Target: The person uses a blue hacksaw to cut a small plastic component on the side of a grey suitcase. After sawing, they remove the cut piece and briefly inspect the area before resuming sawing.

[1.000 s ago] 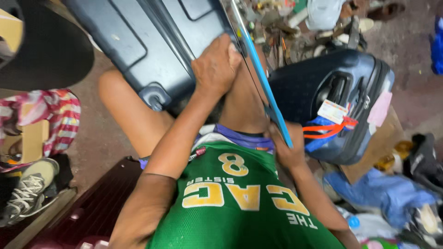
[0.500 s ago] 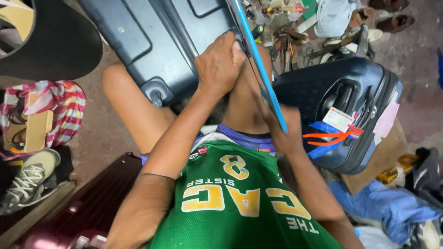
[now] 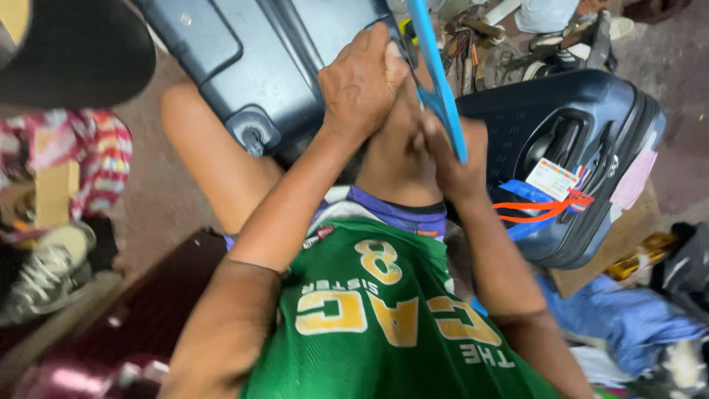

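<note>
Sleeveless green jersey (image 3: 384,325), yellow lettering; purple-white shorts (image 3: 399,214), apparently.

You sit low on a bare brown floor (image 3: 159,199). Left of your hands lie a striped red cloth (image 3: 103,159) and a grey sneaker (image 3: 44,270). Below them, on the left, sits a dark red case (image 3: 140,318). To the right stands a dark blue suitcase (image 3: 591,125) on a piece of cardboard (image 3: 613,244), with blue cloth (image 3: 628,318) under it. Small clutter (image 3: 502,44) lies above. The light is soft.
</note>
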